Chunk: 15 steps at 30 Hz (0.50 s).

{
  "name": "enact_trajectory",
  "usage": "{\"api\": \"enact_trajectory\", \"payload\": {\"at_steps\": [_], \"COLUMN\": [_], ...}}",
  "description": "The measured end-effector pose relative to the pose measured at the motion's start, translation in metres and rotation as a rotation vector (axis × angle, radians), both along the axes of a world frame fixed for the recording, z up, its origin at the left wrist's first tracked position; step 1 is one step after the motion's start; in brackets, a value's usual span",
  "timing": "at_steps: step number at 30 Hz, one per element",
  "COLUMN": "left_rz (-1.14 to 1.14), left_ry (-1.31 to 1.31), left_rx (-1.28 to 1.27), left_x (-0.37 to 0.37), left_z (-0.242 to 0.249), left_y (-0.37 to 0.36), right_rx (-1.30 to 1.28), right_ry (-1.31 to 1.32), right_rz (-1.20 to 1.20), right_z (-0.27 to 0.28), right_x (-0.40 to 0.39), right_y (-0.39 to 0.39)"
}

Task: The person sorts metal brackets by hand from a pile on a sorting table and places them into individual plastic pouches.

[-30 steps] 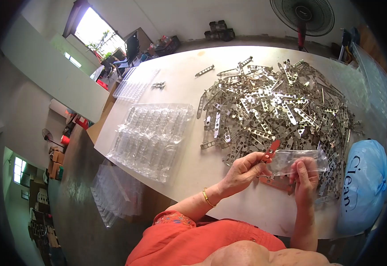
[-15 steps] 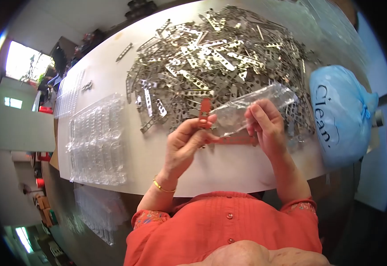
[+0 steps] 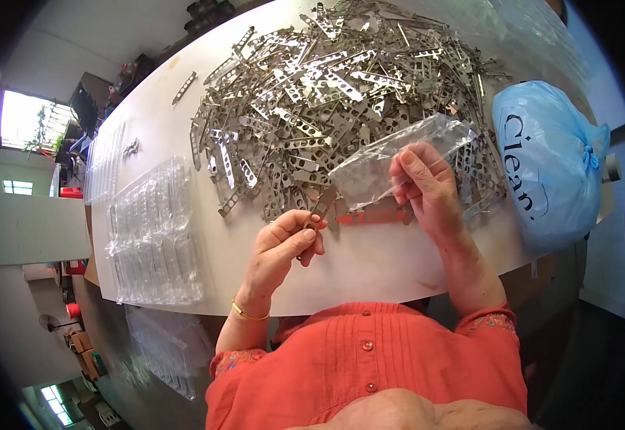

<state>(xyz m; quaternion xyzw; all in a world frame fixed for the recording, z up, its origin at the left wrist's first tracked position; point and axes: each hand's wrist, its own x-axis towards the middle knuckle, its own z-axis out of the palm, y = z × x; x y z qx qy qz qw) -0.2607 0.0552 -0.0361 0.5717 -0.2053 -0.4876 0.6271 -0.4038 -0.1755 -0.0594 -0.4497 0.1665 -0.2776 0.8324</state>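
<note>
My left hand, with a gold bangle at the wrist, pinches a flat perforated metal strip between thumb and fingers. The strip tilts up toward the pile. To the right, my right hand grips a clear plastic bag, which stretches out flat over the front of the heap. I cannot make out anything inside the bag. Just below it, another perforated strip with a reddish look lies on the table. Behind both hands spreads a large heap of shiny perforated metal strips.
Stacked clear plastic packs lie on the left of the table. A few small metal pieces and one loose strip sit farther back. At the right stands a knotted blue bag marked "Clean". Clear plastic sheeting covers the back right.
My left hand has drawn down and left, away from the bag, and the strip in it has tilted over. My right hand keeps the bag. The whole view has shifted slightly.
</note>
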Motion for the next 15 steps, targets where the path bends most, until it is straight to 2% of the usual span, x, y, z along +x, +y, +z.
{"api": "enact_trajectory", "payload": {"at_steps": [15], "left_rz": [-0.040], "left_ry": [-0.123], "left_rx": [0.036], "left_x": [-0.0109], "left_z": [0.0020], "left_y": [-0.0116], "right_rx": [-0.005], "right_ry": [0.061], "right_rz": [0.141], "right_z": [-0.0022], "right_x": [-0.0038], "right_y": [0.0000]}}
